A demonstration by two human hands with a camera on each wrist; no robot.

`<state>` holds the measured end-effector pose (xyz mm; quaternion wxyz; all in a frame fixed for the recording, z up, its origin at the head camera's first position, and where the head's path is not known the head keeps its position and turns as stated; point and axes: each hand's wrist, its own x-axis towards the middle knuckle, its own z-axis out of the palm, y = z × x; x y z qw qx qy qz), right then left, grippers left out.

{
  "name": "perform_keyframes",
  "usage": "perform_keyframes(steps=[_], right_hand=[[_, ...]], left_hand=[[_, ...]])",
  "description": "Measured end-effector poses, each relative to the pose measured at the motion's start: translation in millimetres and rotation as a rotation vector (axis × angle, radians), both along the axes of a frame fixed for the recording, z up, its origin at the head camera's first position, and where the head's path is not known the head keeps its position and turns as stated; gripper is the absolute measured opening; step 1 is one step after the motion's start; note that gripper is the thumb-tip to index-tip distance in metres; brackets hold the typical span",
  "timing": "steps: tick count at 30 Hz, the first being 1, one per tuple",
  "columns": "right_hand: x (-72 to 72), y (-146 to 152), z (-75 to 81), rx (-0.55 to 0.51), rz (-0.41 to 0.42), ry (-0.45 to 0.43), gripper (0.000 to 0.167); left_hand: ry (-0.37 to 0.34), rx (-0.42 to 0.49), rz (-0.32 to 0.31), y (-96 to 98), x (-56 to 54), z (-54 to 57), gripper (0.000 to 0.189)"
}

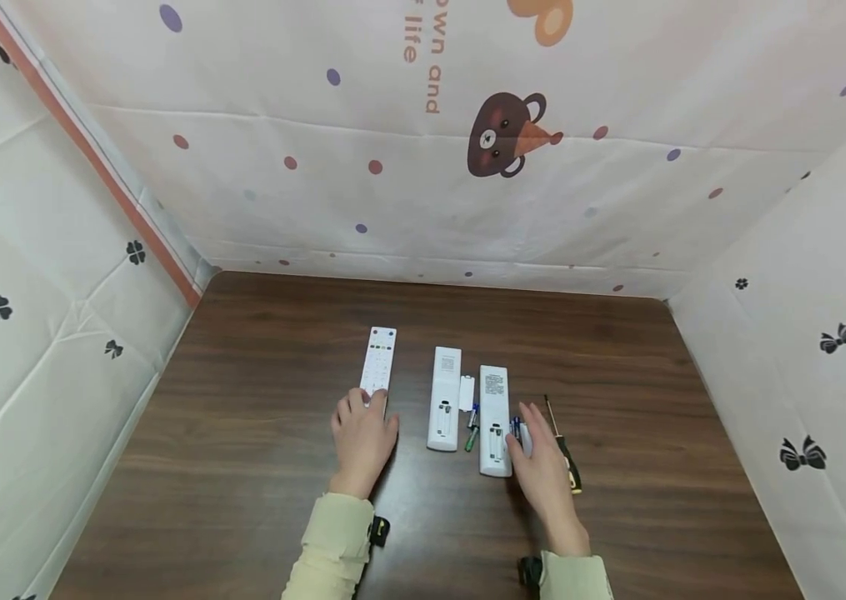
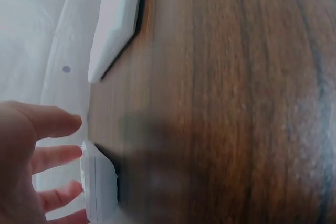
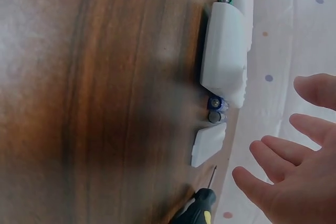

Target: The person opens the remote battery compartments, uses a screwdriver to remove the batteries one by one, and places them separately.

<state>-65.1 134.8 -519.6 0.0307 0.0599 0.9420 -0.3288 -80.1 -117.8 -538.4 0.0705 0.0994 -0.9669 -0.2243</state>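
Note:
Three white remote controls lie side by side on a brown table. On the left one (image 1: 380,354), buttons up, the fingertips of my left hand (image 1: 364,437) rest at its near end, the thumb held apart. The middle remote (image 1: 446,379) and the right remote (image 1: 493,417) lie face down with their battery compartments uncovered. My right hand (image 1: 545,479) hovers beside the right remote with fingers spread, holding nothing. Under it, partly hidden in the head view, are two batteries (image 3: 216,103) and a white battery cover (image 3: 209,144).
Between the middle and right remotes lie another battery cover (image 1: 467,392) and batteries (image 1: 472,432). A screwdriver (image 1: 573,471) with a dark green and yellow handle lies right of my right hand. Patterned cloth walls (image 1: 423,200) border the table's back and sides.

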Motion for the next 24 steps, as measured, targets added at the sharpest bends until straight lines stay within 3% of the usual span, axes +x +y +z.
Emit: perform_keyframes(steps=[5, 13, 19, 24], right_hand=[[1.2, 2, -1.4, -0.012, -0.006, -0.019, 0.055], [0.8, 0, -0.5, -0.018, -0.004, -0.018, 0.055], [0.8, -3, 2.2, -0.019, 0.012, 0.010, 0.054], [3.3, -10, 1.4, -0.034, 0.043, 0.050, 0.053]], left_hand=[[0.019, 0.007, 0.058, -5.4, 1.4, -6.7, 0.027], [0.003, 0.055, 0.083, -14.4, 4.8, -10.2, 0.035], [-0.072, 0.205, 0.155, -21.5, 6.5, -9.1, 0.068], [-0.160, 0.412, 0.158, -22.9, 11.7, -10.3, 0.072]])
